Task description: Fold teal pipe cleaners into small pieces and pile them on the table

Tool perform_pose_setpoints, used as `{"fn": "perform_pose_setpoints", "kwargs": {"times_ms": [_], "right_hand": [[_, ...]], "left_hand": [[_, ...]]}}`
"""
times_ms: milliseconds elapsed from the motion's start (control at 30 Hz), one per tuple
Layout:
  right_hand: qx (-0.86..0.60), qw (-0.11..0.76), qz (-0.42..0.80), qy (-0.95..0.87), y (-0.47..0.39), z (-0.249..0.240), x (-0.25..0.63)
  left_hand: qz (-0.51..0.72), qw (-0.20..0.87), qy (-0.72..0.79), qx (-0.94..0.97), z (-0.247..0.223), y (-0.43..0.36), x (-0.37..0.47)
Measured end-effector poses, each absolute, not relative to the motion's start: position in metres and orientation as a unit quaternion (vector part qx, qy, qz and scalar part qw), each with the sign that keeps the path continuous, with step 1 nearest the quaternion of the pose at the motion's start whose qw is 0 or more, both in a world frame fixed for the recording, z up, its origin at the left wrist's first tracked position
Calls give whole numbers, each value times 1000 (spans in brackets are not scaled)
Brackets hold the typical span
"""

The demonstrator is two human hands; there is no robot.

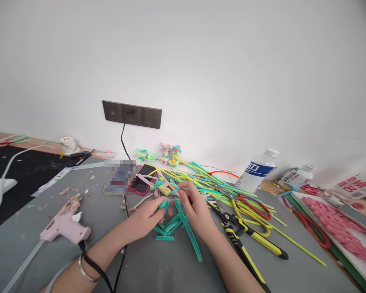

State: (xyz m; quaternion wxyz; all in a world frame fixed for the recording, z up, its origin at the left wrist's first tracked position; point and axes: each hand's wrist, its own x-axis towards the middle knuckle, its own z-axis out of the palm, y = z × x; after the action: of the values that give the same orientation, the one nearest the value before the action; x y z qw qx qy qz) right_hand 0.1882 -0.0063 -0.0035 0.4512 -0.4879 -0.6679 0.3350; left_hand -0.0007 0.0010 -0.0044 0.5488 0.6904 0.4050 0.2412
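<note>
My left hand [151, 215] is closed on a curled teal pipe cleaner [164, 204] at its fingertips. Beside it, the thumb and fingers of my right hand [195, 208] are pinched around a teal pipe cleaner [174, 188]. Under and between both hands lie several short, folded teal pipe cleaner pieces [164, 238]. A longer teal strip [192, 240] stretches toward me below my right hand. Just past my fingers is a small pipe cleaner figure [161, 186] in yellow and teal.
A pink hot glue gun [65, 226] lies left, its black cord passing my left forearm. Yellow-handled pliers [244, 232], red-handled scissors [256, 206] and long yellow stems [299, 245] spread right. Behind stand a bottle [258, 171] and small figures [171, 154]; a phone [144, 180] lies nearer.
</note>
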Motion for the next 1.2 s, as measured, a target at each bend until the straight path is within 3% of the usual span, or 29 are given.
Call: {"fn": "perform_pose_setpoints", "kwargs": {"times_ms": [100, 267, 433, 700, 1200], "right_hand": [[-487, 460, 331, -664, -6, -2, 189], [-490, 450, 326, -672, -2, -2, 191], [-457, 453, 376, -666, 1, -2, 193], [-437, 358, 414, -713, -2, 0, 191], [-464, 383, 426, -676, 4, -5, 195]], "left_hand": [[198, 580, 394, 685, -4, 0, 0], [239, 622, 359, 654, -5, 1, 0], [264, 564, 387, 680, -12, 5, -2], [297, 530, 364, 705, -11, 7, -1], [305, 556, 358, 685, -16, 10, -2]]}}
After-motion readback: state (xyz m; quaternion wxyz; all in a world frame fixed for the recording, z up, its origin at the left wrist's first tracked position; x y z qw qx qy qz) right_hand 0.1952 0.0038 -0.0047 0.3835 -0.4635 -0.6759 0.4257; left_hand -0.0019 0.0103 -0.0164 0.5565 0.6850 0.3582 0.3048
